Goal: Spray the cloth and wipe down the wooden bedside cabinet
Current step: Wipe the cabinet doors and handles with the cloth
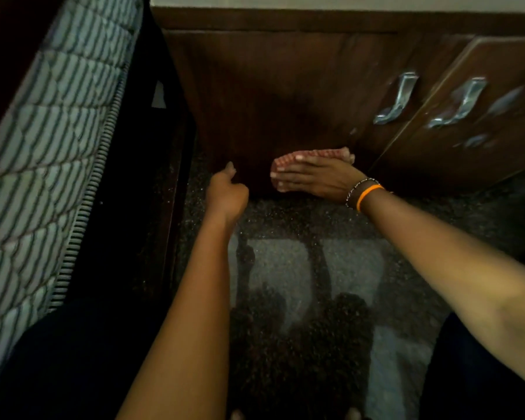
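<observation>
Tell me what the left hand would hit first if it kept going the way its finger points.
Most likely the dark wooden cabinet panel. The left hand points up and slightly right toward its lower edge, well left of the cloth under the right hand. Depth is unclear in the dim light.

Most of the folded red-and-white checked cloth is covered by the flat right hand, so that only its upper edge and left corner are seen, and its full extent cannot be told. The fingers of the left hand are turned away from the camera, and whether anything is held in them cannot be made out. The dark brown wooden bedside cabinet is lost in shadow along its lower edge, the two smeared silver metal door handles are blurred, and the striped quilted mattress is cut off by the left edge.
</observation>
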